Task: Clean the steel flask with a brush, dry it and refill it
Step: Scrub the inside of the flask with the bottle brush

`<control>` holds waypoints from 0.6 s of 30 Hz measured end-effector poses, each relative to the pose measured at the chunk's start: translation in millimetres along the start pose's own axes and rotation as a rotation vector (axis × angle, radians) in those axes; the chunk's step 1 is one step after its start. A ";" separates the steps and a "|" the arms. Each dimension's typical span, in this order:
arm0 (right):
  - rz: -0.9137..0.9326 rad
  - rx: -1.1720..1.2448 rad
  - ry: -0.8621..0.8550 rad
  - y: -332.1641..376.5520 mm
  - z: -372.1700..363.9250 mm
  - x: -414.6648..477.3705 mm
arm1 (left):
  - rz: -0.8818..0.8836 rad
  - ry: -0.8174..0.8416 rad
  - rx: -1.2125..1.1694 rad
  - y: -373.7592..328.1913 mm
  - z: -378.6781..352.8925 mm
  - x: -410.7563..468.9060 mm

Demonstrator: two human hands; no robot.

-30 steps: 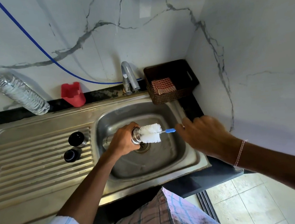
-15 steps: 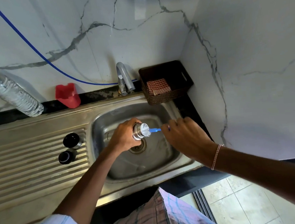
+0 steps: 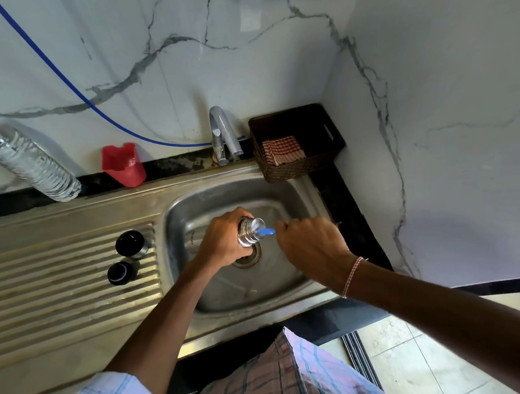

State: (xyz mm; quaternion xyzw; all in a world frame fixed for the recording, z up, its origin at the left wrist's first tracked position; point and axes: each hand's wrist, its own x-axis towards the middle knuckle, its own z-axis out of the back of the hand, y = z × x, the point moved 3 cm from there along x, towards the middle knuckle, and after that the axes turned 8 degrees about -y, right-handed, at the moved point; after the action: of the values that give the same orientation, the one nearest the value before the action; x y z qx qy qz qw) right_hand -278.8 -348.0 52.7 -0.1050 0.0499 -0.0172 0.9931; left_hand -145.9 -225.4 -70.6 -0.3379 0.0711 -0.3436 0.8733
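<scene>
Steel against steel: the flask lies tipped on its side over the middle of the sink, mouth to the right, just above the drain. The left hand is wrapped round its body, fingers curled tight, hiding most of it. The right hand, just beside the mouth, pinches the brush, whose head is pushed into the neck so that only a short blue stub shows.

On the drainboard, near its right edge, stand two black caps close together. Along the bench's back edge are a water bottle at far left, a red holder, the tap, and a brown basket in the right corner holding a checked cloth. A blue tube slants down the wall to the tap.
</scene>
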 end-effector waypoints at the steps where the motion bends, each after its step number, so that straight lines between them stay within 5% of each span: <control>1: -0.045 0.096 0.065 -3.8 -3.5 4.3 | -0.014 -0.005 0.008 2.4 -0.7 -1.1; 5: -0.357 0.867 0.632 -18.4 -29.4 16.4 | -0.100 0.018 0.082 10.2 -3.6 -7.2; 8: -0.518 1.037 0.713 -29.6 -40.6 13.6 | -0.141 0.035 0.145 15.0 -3.8 -6.5; 13: -0.424 0.896 0.672 -40.6 -26.5 7.4 | -0.139 0.027 0.130 21.8 -2.6 -6.5; 18: 0.042 -0.128 0.037 -11.0 -6.5 -8.4 | -0.065 0.032 0.072 19.5 -4.5 -3.0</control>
State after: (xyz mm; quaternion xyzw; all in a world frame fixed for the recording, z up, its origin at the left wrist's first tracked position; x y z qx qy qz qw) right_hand -288.0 -359.7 49.5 -0.1668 0.0712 0.0049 0.9834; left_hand -139.1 -215.5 -86.8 -0.3027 0.0616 -0.3797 0.8720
